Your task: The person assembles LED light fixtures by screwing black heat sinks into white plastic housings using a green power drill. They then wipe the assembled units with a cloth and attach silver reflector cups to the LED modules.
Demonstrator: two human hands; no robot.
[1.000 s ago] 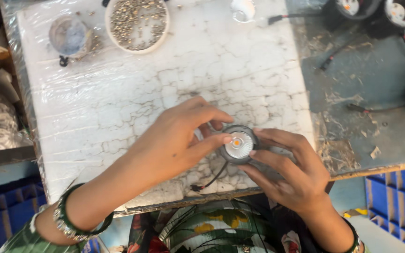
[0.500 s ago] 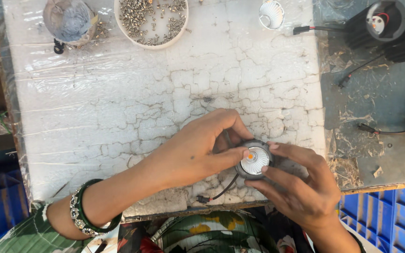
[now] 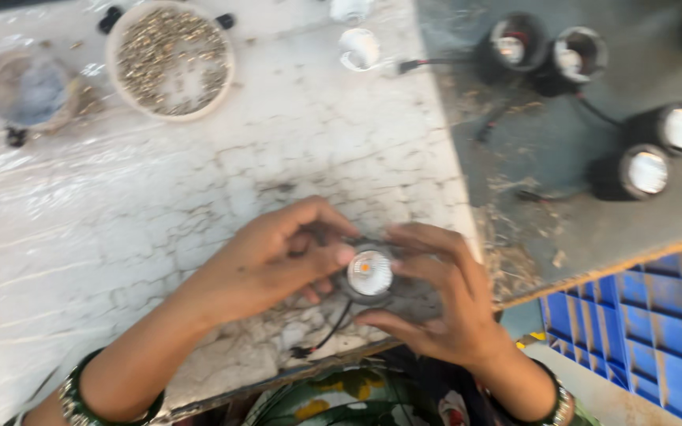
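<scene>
Small round lamp (image 3: 369, 273) with a pale face and an orange dot at its centre, held between both hands just above the near edge of the white cracked worktop (image 3: 199, 197).

The left hand (image 3: 266, 264) curls round its left side, thumb tip on the rim; the right hand (image 3: 436, 296) cups it from the right and beneath, fingers closed on the black body. A thin black wire (image 3: 321, 339) trails from it toward the table edge. Well away at the far side stand a bowl of small metal parts (image 3: 171, 59), a blurred round dish (image 3: 29, 87) and two white caps (image 3: 358, 47). To the right, on the grey surface, lie four black lamps (image 3: 593, 110) with debris between. A blue crate (image 3: 649, 331) sits below the right edge. The middle of the worktop lies open.
</scene>
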